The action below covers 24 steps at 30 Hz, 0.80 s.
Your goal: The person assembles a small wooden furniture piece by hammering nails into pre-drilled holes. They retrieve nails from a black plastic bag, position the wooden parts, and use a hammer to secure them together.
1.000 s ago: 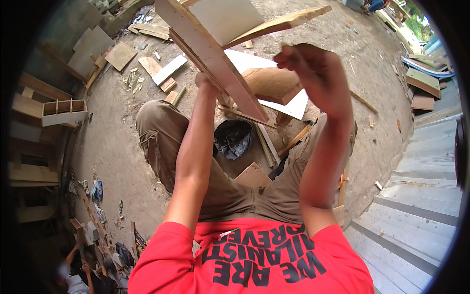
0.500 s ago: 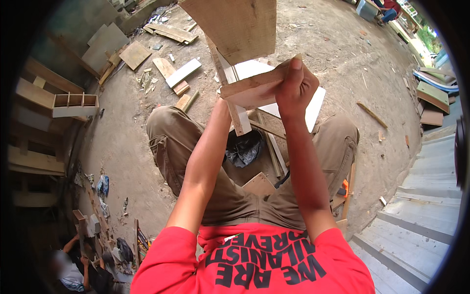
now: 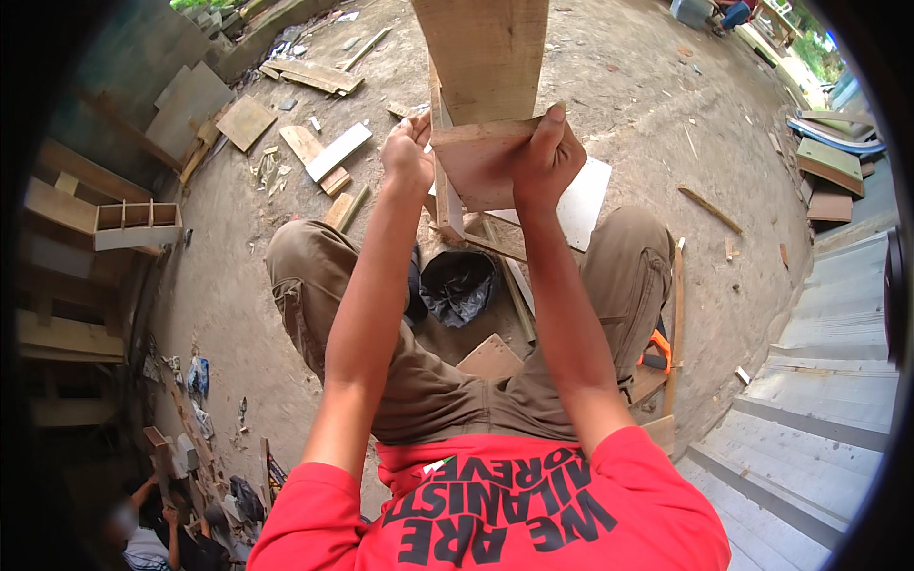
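Note:
My right hand (image 3: 545, 162) grips the right end of a short wooden board (image 3: 481, 171), its thumb up over the top edge. That board meets a narrow upright strip of wood (image 3: 446, 181) on its left. A wide plank (image 3: 486, 62) rises behind it and runs out of the top of the view. My left hand (image 3: 407, 152) is beside the strip's left side with fingers curled; whether it holds anything is hidden. Below the boards, a black plastic bag (image 3: 459, 288) lines a round container between my knees. A white panel (image 3: 583, 205) lies behind my right hand.
Wood offcuts (image 3: 333, 152) and chips litter the dirt floor at left. A small compartmented wooden box (image 3: 138, 226) stands at far left. An orange-handled tool (image 3: 655, 352) lies by my right knee. Corrugated metal sheets (image 3: 790, 419) lie at right. Another person (image 3: 152, 523) works at lower left.
My left hand has come out from behind the boards to the strip's left side. The boards have turned, and my right hand has shifted slightly left with the short board.

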### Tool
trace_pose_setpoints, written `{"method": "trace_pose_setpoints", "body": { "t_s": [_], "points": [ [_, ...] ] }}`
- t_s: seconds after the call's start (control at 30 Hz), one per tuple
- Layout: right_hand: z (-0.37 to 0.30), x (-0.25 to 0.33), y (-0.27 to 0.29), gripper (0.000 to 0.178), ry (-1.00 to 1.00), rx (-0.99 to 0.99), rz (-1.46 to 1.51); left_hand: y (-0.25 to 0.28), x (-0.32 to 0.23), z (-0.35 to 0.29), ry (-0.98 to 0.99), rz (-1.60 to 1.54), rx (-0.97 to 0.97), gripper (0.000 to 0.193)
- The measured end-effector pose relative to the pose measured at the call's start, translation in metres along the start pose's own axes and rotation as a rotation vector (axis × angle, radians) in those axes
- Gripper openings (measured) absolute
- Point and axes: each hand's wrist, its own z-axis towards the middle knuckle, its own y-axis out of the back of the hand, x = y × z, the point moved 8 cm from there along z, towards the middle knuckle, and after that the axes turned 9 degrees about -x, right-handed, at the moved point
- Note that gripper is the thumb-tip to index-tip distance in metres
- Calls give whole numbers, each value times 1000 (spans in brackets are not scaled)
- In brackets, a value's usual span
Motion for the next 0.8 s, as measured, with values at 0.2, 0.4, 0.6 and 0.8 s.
{"method": "trace_pose_setpoints", "body": {
  "t_s": [0.2,0.4,0.6,0.8],
  "points": [
    [10,-11,12,52,15,-18,-47,-30,3,-15,-18,-52,136,24],
    [7,-26,22,52,13,-7,-81,-32,29,-10,-15,-31,135,24],
    [-2,-35,17,50,120,85,-173,-37,13,-15,-26,-122,127,24],
    [-35,-39,-15,57,-167,327,104,-35,-37,16,-435,45,-3,18]
  ]
}}
